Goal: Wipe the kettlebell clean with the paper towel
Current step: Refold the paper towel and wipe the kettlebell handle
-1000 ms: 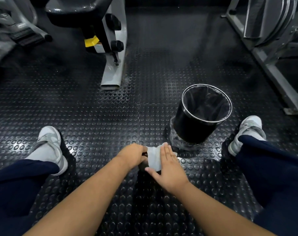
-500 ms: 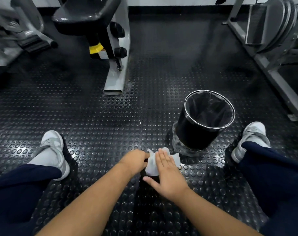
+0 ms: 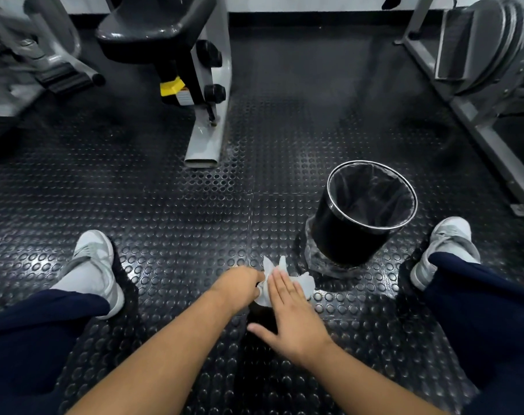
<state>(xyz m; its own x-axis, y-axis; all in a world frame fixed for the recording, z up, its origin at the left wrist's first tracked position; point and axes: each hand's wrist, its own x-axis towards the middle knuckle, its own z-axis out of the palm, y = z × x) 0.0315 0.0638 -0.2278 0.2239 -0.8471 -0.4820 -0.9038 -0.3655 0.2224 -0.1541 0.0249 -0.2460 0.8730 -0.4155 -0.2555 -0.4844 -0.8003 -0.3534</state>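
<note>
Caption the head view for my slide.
Right hand presses paper towel onto a kettlebell the left hand grips, bin nearby.

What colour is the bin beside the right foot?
The bin is black with a silver rim, seen in the head view.

The kettlebell (image 3: pixel 262 316) is almost wholly hidden — only a dark patch shows under the paper towel (image 3: pixel 303 284), between the left hand (image 3: pixel 239 284) and the right hand (image 3: pixel 295 320). The left hand's fingers curl out of sight, so their grip cannot be told. The top edge cuts off the padded gym seat (image 3: pixel 161 31).
</note>
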